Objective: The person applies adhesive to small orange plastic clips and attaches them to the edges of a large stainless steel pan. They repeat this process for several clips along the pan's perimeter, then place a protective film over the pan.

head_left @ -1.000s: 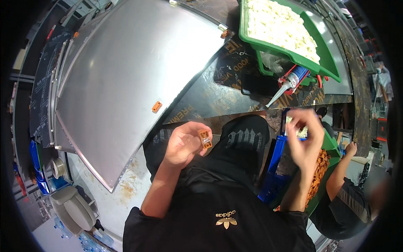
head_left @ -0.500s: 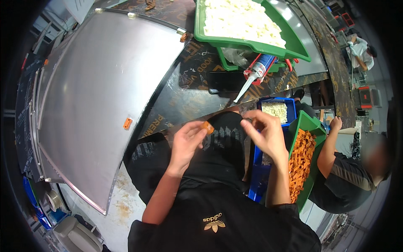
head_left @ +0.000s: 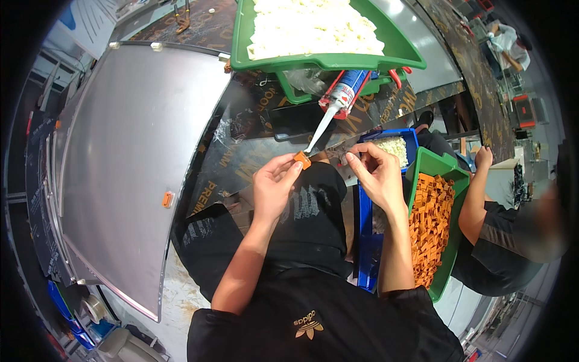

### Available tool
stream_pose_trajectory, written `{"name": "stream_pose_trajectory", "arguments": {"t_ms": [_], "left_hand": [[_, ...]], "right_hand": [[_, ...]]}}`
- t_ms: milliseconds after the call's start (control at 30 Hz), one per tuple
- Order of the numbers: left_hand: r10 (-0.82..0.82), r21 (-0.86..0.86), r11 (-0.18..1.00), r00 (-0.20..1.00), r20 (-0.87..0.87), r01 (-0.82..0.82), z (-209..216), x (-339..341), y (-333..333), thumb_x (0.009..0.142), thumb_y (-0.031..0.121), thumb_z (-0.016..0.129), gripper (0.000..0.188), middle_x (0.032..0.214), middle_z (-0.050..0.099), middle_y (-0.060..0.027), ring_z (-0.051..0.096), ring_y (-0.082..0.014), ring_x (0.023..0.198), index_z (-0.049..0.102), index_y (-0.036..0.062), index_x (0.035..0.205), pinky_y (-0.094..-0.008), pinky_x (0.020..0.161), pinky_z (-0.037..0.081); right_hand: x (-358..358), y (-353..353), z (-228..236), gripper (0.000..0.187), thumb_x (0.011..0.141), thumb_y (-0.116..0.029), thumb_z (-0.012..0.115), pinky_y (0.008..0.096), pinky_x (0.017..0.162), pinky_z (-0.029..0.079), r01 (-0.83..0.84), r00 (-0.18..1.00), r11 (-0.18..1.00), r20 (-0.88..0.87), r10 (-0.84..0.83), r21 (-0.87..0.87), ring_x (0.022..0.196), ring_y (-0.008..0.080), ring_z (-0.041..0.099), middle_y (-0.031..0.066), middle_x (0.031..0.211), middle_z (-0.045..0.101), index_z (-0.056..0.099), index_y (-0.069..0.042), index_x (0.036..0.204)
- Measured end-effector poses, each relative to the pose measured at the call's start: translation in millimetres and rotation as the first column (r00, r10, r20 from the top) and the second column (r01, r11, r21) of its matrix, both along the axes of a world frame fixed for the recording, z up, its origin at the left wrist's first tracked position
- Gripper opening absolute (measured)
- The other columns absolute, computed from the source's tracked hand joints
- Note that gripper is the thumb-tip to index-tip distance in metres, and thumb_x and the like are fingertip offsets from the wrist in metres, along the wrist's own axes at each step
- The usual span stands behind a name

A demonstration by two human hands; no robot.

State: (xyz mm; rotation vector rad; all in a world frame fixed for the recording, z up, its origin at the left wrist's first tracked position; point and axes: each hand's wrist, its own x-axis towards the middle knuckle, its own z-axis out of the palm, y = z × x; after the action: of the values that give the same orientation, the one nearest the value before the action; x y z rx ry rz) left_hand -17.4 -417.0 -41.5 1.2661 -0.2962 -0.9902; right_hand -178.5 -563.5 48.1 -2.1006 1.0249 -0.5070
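Note:
Between the thumb and fingertips of my left hand [head_left: 273, 184] is a small orange plastic block [head_left: 303, 160]. It is right at the tip of the long white nozzle of a sealant gun [head_left: 342, 96]; whether they touch I cannot tell. My right hand [head_left: 379, 175] is a little to the right, thumb and forefinger pinched together. Anything in that pinch is too small to make out. The gun's tube is blue and white in a red frame, pointing down toward me from beneath the big green tray [head_left: 329, 60].
Pale pieces [head_left: 313, 30] heap the tray. On my right stand a green bin [head_left: 461, 187] of orange blocks [head_left: 431, 226] and blue bins [head_left: 367, 268]. A large metal panel [head_left: 132, 139] bearing an orange block [head_left: 167, 199] lies left. A co-worker [head_left: 500, 241] sits at right.
My left hand has brought the orange block up to the nozzle tip. My right hand has stayed pinched nearby. The whole view has shifted, with the tray and panel farther left.

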Motion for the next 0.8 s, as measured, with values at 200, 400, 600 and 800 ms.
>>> {"name": "stream_pose_trajectory", "arguments": {"t_ms": [200, 400, 600, 800], "left_hand": [[-0.017, 0.029, 0.999, 0.999, -0.048, 0.019, 0.0, -2.2, -2.2, 0.098, 0.016, 0.073, 0.028, 0.105, 0.076, -0.0033, 0.066, -0.0034, 0.083, 0.071, 0.0020, 0.123, -0.0178, 0.062, 0.048], [-0.022, 0.007, 1.000, 0.999, -0.041, 0.022, -2.0, -2.6, -4.2, 0.098, 0.018, 0.074, 0.029, 0.107, 0.076, -0.0029, 0.066, -0.0015, 0.085, 0.072, 0.0028, 0.123, -0.0161, 0.061, 0.046], [-0.022, -0.034, 0.999, 0.998, -0.063, 0.020, -2.7, -1.4, -5.6, 0.098, 0.018, 0.074, 0.029, 0.106, 0.076, -0.0021, 0.065, -0.0013, 0.084, 0.072, 0.0029, 0.123, -0.0165, 0.061, 0.046], [-0.026, -0.058, 0.998, 0.996, -0.082, 0.021, -1.3, 0.8, -7.7, 0.098, 0.017, 0.074, 0.028, 0.103, 0.076, -0.0012, 0.063, -0.0009, 0.081, 0.073, 0.0031, 0.122, -0.0170, 0.060, 0.045]], "right_hand": [[-2.5, -2.6, -0.7, 0.021, 0.091, -0.022, 0.078, 0.0280, 0.055, 0.041, 0.003, 1.000, 1.000, -0.008, -0.003, 0.025, 0.056, 0.0083, 0.048, 0.0015, 0.059, 0.054, 0.074, -0.001, 0.097], [-3.7, -3.0, -1.7, 0.017, 0.094, -0.019, 0.076, 0.0255, 0.056, 0.038, -0.005, 1.000, 0.999, 0.001, 0.005, 0.042, 0.060, 0.0050, 0.044, -0.0036, 0.061, 0.051, 0.074, -0.003, 0.098], [-3.5, -4.0, -0.8, 0.022, 0.092, -0.022, 0.078, 0.0274, 0.055, 0.040, 0.008, 1.000, 0.999, 0.015, -0.009, 0.054, 0.057, 0.0075, 0.047, 0.0002, 0.060, 0.053, 0.075, -0.001, 0.097], [-3.1, -4.0, -2.7, 0.022, 0.092, -0.023, 0.078, 0.0277, 0.056, 0.041, 0.007, 1.000, 0.999, 0.002, -0.007, 0.044, 0.058, 0.0080, 0.047, 0.0006, 0.060, 0.054, 0.075, -0.001, 0.097]]}}
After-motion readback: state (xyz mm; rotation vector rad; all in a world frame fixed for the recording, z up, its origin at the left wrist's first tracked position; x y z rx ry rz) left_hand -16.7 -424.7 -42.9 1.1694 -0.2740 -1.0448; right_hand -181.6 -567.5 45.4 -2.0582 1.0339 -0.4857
